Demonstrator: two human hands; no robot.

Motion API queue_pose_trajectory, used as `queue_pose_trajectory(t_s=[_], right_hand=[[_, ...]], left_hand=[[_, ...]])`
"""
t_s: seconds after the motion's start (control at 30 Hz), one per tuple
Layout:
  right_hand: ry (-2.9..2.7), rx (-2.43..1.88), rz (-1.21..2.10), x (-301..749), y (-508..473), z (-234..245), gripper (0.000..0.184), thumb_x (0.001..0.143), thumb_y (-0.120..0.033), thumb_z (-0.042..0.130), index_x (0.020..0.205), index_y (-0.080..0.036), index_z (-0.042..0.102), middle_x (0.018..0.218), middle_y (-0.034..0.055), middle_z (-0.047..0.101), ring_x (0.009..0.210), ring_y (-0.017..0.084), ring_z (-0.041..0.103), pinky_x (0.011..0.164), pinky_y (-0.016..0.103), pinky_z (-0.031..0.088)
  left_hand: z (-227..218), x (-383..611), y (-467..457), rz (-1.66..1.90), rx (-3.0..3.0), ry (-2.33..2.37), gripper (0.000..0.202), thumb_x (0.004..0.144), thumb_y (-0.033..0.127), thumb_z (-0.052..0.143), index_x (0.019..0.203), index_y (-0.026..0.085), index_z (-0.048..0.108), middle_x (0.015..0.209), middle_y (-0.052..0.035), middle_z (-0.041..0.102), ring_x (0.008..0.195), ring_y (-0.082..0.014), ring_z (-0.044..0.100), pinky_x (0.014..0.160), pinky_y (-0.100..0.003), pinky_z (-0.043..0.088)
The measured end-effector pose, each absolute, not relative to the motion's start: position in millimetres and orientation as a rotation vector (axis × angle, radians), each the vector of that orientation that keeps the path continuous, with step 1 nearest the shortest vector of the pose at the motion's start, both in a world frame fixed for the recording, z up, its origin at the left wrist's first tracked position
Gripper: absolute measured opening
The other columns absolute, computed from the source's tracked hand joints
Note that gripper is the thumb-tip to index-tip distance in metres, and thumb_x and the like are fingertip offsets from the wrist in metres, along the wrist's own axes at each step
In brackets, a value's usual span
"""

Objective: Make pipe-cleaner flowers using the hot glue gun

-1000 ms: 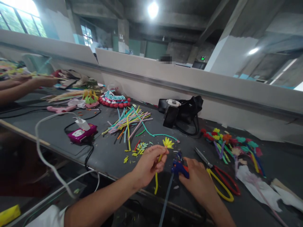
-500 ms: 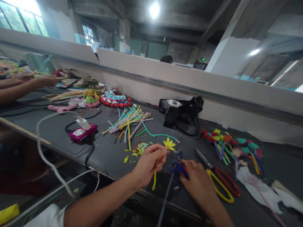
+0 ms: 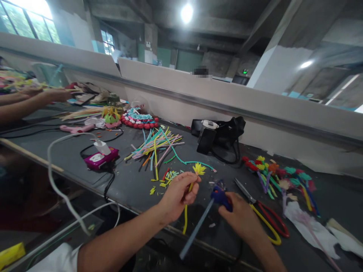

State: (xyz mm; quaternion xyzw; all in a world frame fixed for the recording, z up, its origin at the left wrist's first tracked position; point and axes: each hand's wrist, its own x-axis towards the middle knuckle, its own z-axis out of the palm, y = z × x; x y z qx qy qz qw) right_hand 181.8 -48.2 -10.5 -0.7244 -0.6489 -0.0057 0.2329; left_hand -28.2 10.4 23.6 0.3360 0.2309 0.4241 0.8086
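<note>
My left hand pinches the stem of a yellow flower that looks made of pipe cleaner. Its petals spread above my fingertips, and a yellow stem hangs below the hand. Wrapped round a blue hot glue gun is my right hand, with a long translucent glue stick jutting from the gun's back toward me. The gun's nozzle end is dark and hard to make out. Large scissors with one red and one yellow handle lie just right of that hand.
Short cut pieces lie beyond my left hand, with a pile of pipe cleaners behind. Finished flowers are at right, a black bag by the partition, and a purple power socket with cables at left. Another person's hands work far left.
My right hand has drawn the glue gun slightly right and away from the flower, and the glue stick has swung to a steeper slant. The flower has turned and dipped slightly leftward.
</note>
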Motion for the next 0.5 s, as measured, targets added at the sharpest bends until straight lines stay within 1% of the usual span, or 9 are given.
queue_pose_trajectory(t_s=[0.07,0.13,0.23,0.3,0.4,0.43,0.5], right_hand=[[-1.664,-1.927,0.142,192,-50,0,0.026,0.075,-0.032,0.055,0.094,-0.019,0.067,0.087,0.0090,0.073,0.076,0.023,0.069,0.070,0.034,0.053],[-1.414,-1.748,0.442,196,-53,11,0.034,0.078,-0.039,0.053,0.098,-0.016,0.068,0.088,0.0111,0.073,0.075,0.024,0.069,0.064,0.034,0.054],[-1.001,-1.386,0.834,185,-62,25,0.038,0.079,-0.042,0.055,0.101,-0.013,0.069,0.090,0.0122,0.072,0.071,0.022,0.067,0.055,0.031,0.053],[-0.927,-1.305,0.907,169,-69,29,0.037,0.079,-0.042,0.060,0.100,-0.014,0.071,0.088,0.0108,0.072,0.065,0.019,0.065,0.052,0.028,0.051],[-0.995,-1.338,0.858,146,-83,23,0.035,0.079,-0.048,0.065,0.091,-0.016,0.073,0.078,0.0072,0.071,0.056,0.014,0.059,0.052,0.024,0.049],[-1.018,-1.344,0.813,140,-88,18,0.035,0.079,-0.050,0.065,0.089,-0.017,0.073,0.077,0.0067,0.071,0.057,0.014,0.060,0.054,0.025,0.050],[-1.050,-1.330,0.716,134,-95,7,0.034,0.079,-0.051,0.066,0.091,-0.020,0.072,0.081,0.0069,0.073,0.066,0.018,0.065,0.060,0.027,0.053]], left_hand=[[23,-29,12,0.910,0.713,0.491,0.014,0.081,0.028,0.060,0.078,0.014,0.060,0.047,0.0062,0.048,0.033,-0.0025,0.026,0.038,-0.021,0.012],[23,-30,12,0.906,0.712,0.497,0.015,0.081,0.028,0.059,0.078,0.014,0.060,0.046,0.0067,0.047,0.033,-0.0024,0.024,0.038,-0.021,0.013],[24,-30,11,0.900,0.722,0.517,0.015,0.081,0.029,0.060,0.078,0.014,0.060,0.047,0.0073,0.045,0.034,-0.0022,0.023,0.038,-0.020,0.013],[25,-30,10,0.917,0.738,0.538,0.016,0.080,0.030,0.063,0.078,0.015,0.060,0.048,0.0071,0.046,0.035,-0.0023,0.024,0.038,-0.020,0.013],[25,-28,9,0.961,0.753,0.573,0.016,0.078,0.029,0.066,0.078,0.015,0.060,0.050,0.0066,0.048,0.037,-0.0027,0.025,0.038,-0.019,0.012],[25,-28,9,0.980,0.757,0.577,0.016,0.078,0.029,0.067,0.077,0.015,0.060,0.051,0.0065,0.048,0.038,-0.0028,0.025,0.038,-0.019,0.013],[24,-27,9,1.016,0.759,0.585,0.016,0.077,0.028,0.068,0.075,0.015,0.059,0.051,0.0066,0.047,0.038,-0.0028,0.025,0.038,-0.019,0.014]])
